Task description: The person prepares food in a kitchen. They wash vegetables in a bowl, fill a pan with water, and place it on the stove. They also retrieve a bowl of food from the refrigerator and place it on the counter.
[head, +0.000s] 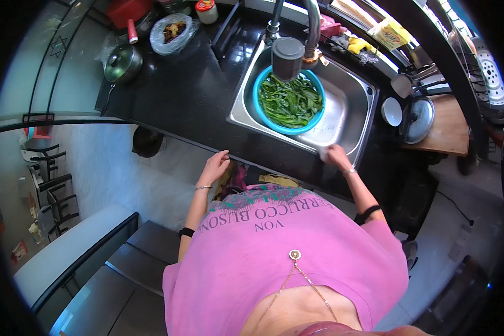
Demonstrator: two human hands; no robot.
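Note:
My right hand [337,157] is at the near rim of the stainless steel sink [363,138], closed around a small pale, blurred thing, perhaps a cloth. My left hand [215,167] hangs by the counter's front edge, fingers loosely bent, with nothing visible in it. A turquoise plastic basin [258,110] stands in the sink's left part, full of leafy green vegetables [290,101]. A grey cylinder [287,56] on the faucet hides part of the basin's far rim.
On the black counter [172,92] at the left stand a lidded pot [123,63], a plastic-covered bowl [173,34] and a jar [206,11]. Right of the sink are a small white bowl [391,111], a pan lid [420,119] and a wooden board [449,126].

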